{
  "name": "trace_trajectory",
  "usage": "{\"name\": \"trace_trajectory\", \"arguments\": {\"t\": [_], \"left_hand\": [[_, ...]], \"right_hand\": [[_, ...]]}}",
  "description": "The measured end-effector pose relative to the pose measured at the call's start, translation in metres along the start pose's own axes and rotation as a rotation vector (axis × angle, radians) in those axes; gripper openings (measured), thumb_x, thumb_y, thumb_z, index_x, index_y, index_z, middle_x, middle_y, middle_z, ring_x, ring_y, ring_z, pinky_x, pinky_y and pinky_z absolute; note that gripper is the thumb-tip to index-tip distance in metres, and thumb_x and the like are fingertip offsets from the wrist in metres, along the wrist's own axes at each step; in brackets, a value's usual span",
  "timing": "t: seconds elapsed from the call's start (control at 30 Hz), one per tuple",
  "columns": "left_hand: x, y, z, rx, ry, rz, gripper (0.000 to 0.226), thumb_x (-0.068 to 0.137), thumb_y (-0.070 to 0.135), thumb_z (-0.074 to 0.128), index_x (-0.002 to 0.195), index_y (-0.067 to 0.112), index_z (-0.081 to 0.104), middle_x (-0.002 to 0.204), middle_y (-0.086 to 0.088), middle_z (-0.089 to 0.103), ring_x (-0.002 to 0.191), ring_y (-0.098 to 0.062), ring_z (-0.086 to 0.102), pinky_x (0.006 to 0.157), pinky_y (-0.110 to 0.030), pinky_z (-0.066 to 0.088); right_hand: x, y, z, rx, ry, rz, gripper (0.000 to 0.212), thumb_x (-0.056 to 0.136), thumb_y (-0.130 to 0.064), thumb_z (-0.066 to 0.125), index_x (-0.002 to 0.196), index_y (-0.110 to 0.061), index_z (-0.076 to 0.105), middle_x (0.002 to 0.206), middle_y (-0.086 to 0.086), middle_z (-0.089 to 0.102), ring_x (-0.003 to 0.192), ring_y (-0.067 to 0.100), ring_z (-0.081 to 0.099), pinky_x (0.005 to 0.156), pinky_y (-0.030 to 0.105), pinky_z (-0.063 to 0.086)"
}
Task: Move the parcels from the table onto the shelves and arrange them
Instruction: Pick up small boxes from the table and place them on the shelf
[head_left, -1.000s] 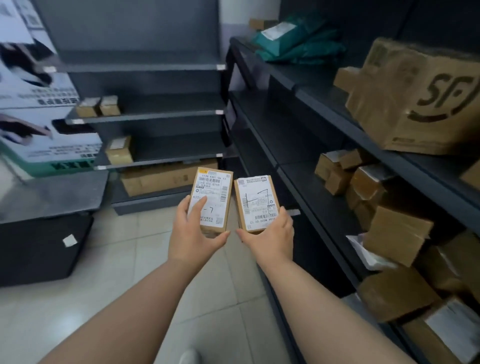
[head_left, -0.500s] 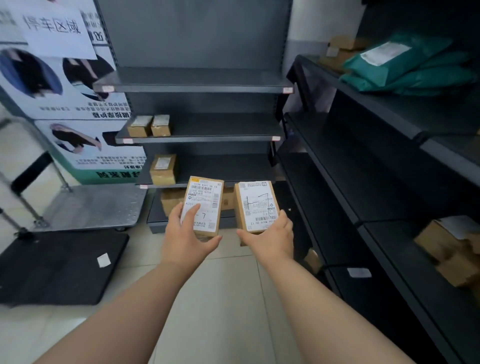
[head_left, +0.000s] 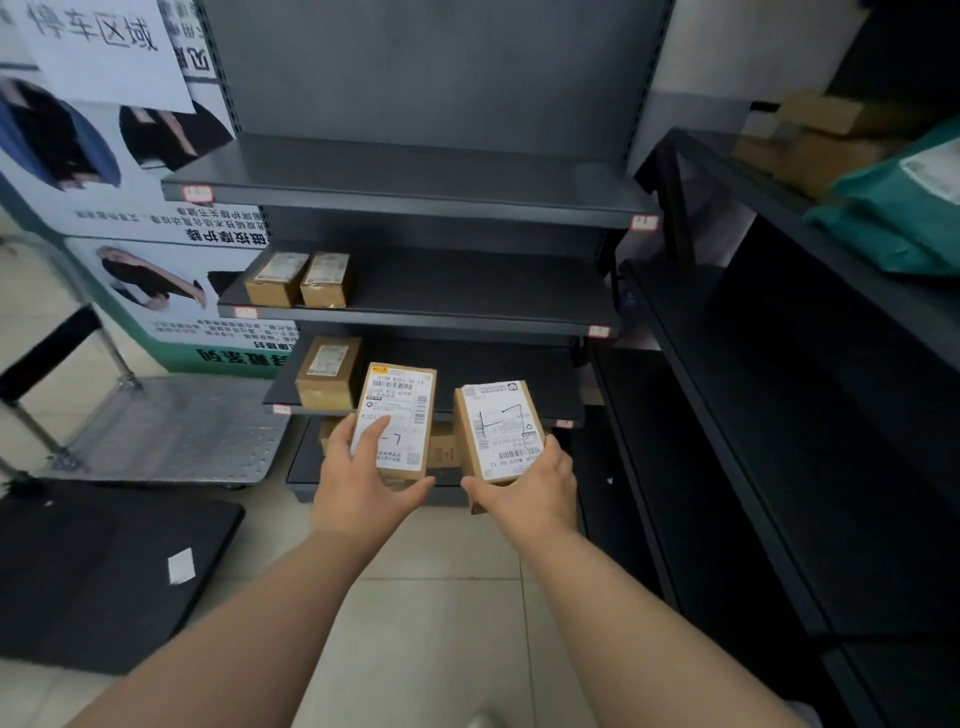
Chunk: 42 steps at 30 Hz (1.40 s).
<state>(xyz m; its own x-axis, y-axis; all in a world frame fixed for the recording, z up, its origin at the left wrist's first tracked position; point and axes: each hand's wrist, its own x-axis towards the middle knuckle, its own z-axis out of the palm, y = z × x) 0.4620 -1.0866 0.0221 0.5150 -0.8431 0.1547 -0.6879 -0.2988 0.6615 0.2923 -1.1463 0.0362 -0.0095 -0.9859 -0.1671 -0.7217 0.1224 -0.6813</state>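
Ahead, three boxes (head_left: 274, 279) sit on grey shelves (head_left: 467, 291) — left hand (head_left: 358, 493) fingers (head_left: 371, 434) clasp one parcel (head_left: 396, 410), right hand (head_left: 535, 493) another parcel (head_left: 498, 428).

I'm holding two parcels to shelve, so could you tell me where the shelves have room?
The top shelf is bare throughout. The second shelf is free right of its two boxes; the third shelf right of its single box. Left ends are crowded.

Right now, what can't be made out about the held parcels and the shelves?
Head view: left parcel label, lower part covered by the left hand; print too small.
Head view: right parcel near end, hidden by the right hand.
Head view: bottom-shelf box, mostly behind both parcels.
Head view: green mailer, cut off by the right edge.
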Motion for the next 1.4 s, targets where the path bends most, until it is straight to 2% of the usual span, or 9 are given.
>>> {"name": "trace_trajectory", "arguments": {"t": [0.13,0.23,0.33,0.47,0.77,1.03,1.4], "left_hand": [[0.064,0.024,0.014,-0.007,0.034,-0.025,0.089,0.071,0.043,0.081,0.144,0.030,0.033,0.153,-0.001,0.021,0.138,-0.023,0.030,0.107,-0.042,0.040],[0.096,0.037,0.023,-0.035,0.055,-0.029,0.089,0.072,0.042,0.081,0.145,0.030,0.032,0.154,0.000,0.019,0.139,-0.021,0.028,0.106,-0.039,0.039],[0.118,0.041,0.031,-0.037,0.046,-0.048,0.088,0.073,0.043,0.080,0.145,0.030,0.031,0.155,0.000,0.017,0.140,-0.020,0.026,0.104,-0.035,0.039],[0.145,0.031,0.037,-0.036,0.030,-0.067,0.088,0.073,0.044,0.080,0.145,0.031,0.031,0.156,0.002,0.016,0.141,-0.020,0.027,0.104,-0.038,0.041],[0.241,-0.023,0.032,-0.069,-0.064,-0.046,0.089,0.073,0.046,0.079,0.145,0.034,0.029,0.154,0.004,0.017,0.139,-0.017,0.027,0.105,-0.034,0.039],[0.345,-0.054,0.027,-0.068,-0.198,0.001,0.090,0.073,0.050,0.077,0.146,0.038,0.025,0.156,0.008,0.013,0.140,-0.020,0.028,0.104,-0.039,0.042],[0.432,-0.046,0.070,-0.011,-0.350,-0.016,0.094,0.073,0.049,0.077,0.148,0.035,0.022,0.156,0.002,0.013,0.140,-0.024,0.027,0.110,-0.041,0.038]], "right_hand": [[0.067,-0.030,-0.014,-0.032,-0.016,-0.087,0.121,0.065,-0.054,0.081,0.151,-0.012,0.007,0.153,0.005,0.021,0.141,0.022,0.021,0.113,0.036,0.030],[0.105,-0.047,-0.017,-0.039,-0.005,-0.119,0.121,0.065,-0.054,0.081,0.152,-0.014,0.006,0.154,0.005,0.021,0.141,0.023,0.022,0.113,0.037,0.031],[0.128,-0.058,-0.010,-0.043,0.004,-0.113,0.120,0.065,-0.054,0.081,0.151,-0.014,0.008,0.153,0.006,0.022,0.140,0.024,0.023,0.112,0.038,0.033],[0.148,-0.071,0.013,-0.023,-0.006,-0.075,0.120,0.064,-0.054,0.082,0.151,-0.014,0.009,0.153,0.006,0.023,0.140,0.024,0.025,0.110,0.040,0.037],[0.210,-0.131,0.065,-0.052,0.041,-0.008,0.120,0.064,-0.054,0.082,0.151,-0.014,0.010,0.151,0.006,0.025,0.139,0.024,0.027,0.108,0.040,0.039],[0.268,-0.188,0.099,-0.013,0.126,0.079,0.113,0.063,-0.049,0.085,0.149,-0.015,0.020,0.145,0.006,0.034,0.134,0.024,0.034,0.101,0.040,0.042],[0.354,-0.201,0.108,-0.037,0.000,0.187,0.117,0.064,-0.051,0.083,0.151,-0.014,0.012,0.148,0.008,0.029,0.136,0.030,0.031,0.107,0.045,0.040]]}}
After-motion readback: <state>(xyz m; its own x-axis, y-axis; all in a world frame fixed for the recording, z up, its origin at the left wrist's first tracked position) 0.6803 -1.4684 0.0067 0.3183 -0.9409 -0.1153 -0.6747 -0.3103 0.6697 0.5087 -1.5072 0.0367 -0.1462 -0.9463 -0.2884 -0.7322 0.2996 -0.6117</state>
